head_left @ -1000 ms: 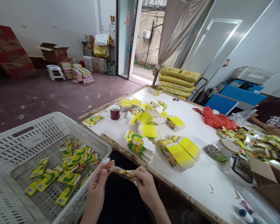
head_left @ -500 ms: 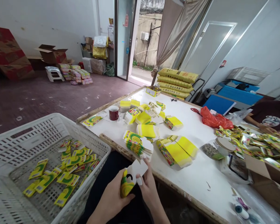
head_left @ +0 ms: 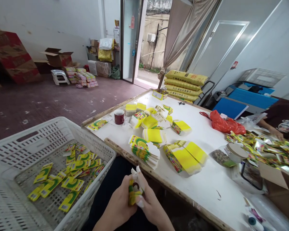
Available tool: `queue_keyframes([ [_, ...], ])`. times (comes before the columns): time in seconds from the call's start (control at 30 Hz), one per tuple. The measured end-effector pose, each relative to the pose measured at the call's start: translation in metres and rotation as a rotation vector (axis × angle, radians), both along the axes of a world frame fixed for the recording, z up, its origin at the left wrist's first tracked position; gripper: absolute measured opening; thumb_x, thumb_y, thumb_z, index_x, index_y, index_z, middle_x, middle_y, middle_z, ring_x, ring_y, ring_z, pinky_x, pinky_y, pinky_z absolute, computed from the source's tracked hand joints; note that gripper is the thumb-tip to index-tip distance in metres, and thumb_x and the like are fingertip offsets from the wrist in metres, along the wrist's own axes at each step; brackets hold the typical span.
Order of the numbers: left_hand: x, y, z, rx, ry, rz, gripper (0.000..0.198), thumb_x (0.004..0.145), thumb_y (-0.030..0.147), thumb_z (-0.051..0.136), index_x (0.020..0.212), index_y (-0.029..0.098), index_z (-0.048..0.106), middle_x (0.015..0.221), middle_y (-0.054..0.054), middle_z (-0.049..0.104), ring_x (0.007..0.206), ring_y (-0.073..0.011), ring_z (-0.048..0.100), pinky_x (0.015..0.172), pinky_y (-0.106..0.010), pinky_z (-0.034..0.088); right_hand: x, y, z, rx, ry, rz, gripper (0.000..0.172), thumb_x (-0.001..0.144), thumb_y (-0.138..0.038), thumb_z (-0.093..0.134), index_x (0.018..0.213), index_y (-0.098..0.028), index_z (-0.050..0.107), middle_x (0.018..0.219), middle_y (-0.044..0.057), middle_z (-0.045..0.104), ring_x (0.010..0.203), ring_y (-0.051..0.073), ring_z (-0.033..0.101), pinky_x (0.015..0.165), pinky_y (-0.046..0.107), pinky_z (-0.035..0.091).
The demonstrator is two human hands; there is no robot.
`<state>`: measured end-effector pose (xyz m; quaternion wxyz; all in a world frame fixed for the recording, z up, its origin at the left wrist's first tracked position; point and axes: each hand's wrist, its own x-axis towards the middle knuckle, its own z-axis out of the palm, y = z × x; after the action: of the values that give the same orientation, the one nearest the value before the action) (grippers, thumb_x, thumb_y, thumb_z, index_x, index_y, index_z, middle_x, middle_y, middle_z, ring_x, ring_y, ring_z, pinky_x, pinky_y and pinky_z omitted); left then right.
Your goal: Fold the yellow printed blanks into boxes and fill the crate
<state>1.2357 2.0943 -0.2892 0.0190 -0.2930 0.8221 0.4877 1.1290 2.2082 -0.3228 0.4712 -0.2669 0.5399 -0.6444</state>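
Observation:
Low in front of my lap, both hands close around a small yellow and green cardboard box (head_left: 131,196). My left hand (head_left: 119,199) grips it from the left side. My right hand (head_left: 150,200) presses its fingers and thumb on the white end of the box, and white coverings show on some of those fingertips. A dark round shape shows between the hands; the fingers hide much of the box. Just beyond, at the table edge, lies a fanned stack of flat yellow and green cartons (head_left: 142,149).
The white crate (head_left: 62,126) at left holds several yellow cartons. On the white table (head_left: 197,192) are more carton stacks (head_left: 186,157), a dark red mug (head_left: 119,118), a red plastic bag (head_left: 225,123) and a jar (head_left: 236,152). A co-worker (head_left: 279,120) sits at right by piled packets.
The white flaps that stood out from the box are now folded in or covered by my fingers. My right hand has closed in on the box. The view has shifted slightly.

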Motion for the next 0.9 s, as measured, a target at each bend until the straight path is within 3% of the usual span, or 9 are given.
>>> queue_keyframes([
  [0.07,0.001,0.000,-0.007,0.037,0.026,0.048,0.069,0.065,0.007,0.059,0.130,0.024,0.043,0.101,-0.004,0.067,0.084,-0.0223,0.068,0.072,-0.031,0.052,0.001,0.002,-0.001,-0.008,0.201,0.047,0.058,0.094,-0.033,0.059,0.150,-0.031,0.046,0.159,0.007,0.041,0.148,0.027,0.037,0.122,0.049,0.029],
  [0.13,0.002,-0.001,-0.013,-0.010,0.080,0.127,0.070,0.062,0.006,0.059,0.129,0.022,0.047,0.116,-0.010,0.064,0.099,-0.0264,0.067,0.084,-0.037,0.053,0.001,0.002,-0.007,0.005,0.327,0.013,0.051,0.094,-0.019,0.053,0.142,-0.034,0.057,0.156,0.006,0.045,0.144,0.026,0.044,0.120,0.046,0.035],
  [0.27,0.003,-0.009,-0.013,-0.156,0.042,0.179,0.058,0.060,0.009,0.066,0.117,0.022,0.061,0.120,-0.013,0.065,0.112,-0.0338,0.062,0.096,-0.049,0.048,-0.003,0.004,-0.021,0.058,0.392,-0.119,0.053,0.094,-0.013,0.047,0.141,-0.034,0.058,0.156,0.007,0.046,0.142,0.026,0.047,0.117,0.046,0.039],
  [0.4,0.004,-0.022,0.002,-0.123,0.025,0.100,0.043,0.068,0.028,0.080,0.109,0.024,0.067,0.106,-0.010,0.071,0.101,-0.0312,0.066,0.089,-0.043,0.052,-0.009,0.007,-0.017,0.057,0.421,0.080,0.073,0.090,-0.010,0.053,0.157,-0.031,0.033,0.166,0.009,0.025,0.152,0.027,0.028,0.119,0.047,0.034],
  [0.47,0.006,-0.026,0.008,-0.121,0.039,0.096,0.044,0.067,0.035,0.082,0.108,0.025,0.070,0.104,-0.009,0.072,0.099,-0.0296,0.067,0.088,-0.040,0.053,-0.012,0.006,-0.010,0.075,0.448,0.153,0.074,0.089,-0.008,0.053,0.157,-0.030,0.033,0.167,0.011,0.022,0.151,0.027,0.031,0.118,0.046,0.035],
  [0.6,0.010,-0.027,0.012,-0.027,0.025,0.103,0.051,0.062,0.026,0.084,0.111,0.026,0.072,0.105,-0.007,0.075,0.096,-0.0280,0.070,0.086,-0.036,0.055,-0.029,0.008,0.004,0.085,0.451,0.195,0.047,0.093,-0.012,0.050,0.135,-0.029,0.063,0.156,0.013,0.044,0.141,0.026,0.048,0.113,0.043,0.042],
  [0.73,0.011,-0.023,0.013,0.020,0.010,0.080,0.054,0.055,0.019,0.085,0.108,0.026,0.074,0.101,-0.006,0.075,0.092,-0.0278,0.071,0.083,-0.035,0.055,-0.050,0.013,0.010,-0.016,0.371,0.303,0.027,0.093,-0.023,0.059,0.115,-0.028,0.075,0.136,0.011,0.063,0.127,0.024,0.060,0.106,0.041,0.048],
  [0.8,0.008,-0.020,0.014,-0.008,0.005,0.079,0.051,0.057,0.019,0.083,0.107,0.027,0.074,0.100,-0.005,0.075,0.091,-0.0270,0.070,0.082,-0.034,0.055,-0.048,0.013,0.007,-0.002,0.350,0.278,0.033,0.087,-0.023,0.066,0.119,-0.026,0.072,0.137,0.012,0.062,0.127,0.026,0.059,0.108,0.042,0.046],
  [0.9,0.005,-0.017,0.012,-0.024,0.001,0.111,0.046,0.062,0.021,0.081,0.107,0.028,0.074,0.099,-0.005,0.074,0.093,-0.0268,0.069,0.083,-0.034,0.054,-0.030,0.008,-0.004,0.054,0.316,0.137,0.058,0.082,-0.017,0.066,0.138,-0.025,0.057,0.147,0.012,0.053,0.139,0.026,0.048,0.118,0.047,0.036],
])
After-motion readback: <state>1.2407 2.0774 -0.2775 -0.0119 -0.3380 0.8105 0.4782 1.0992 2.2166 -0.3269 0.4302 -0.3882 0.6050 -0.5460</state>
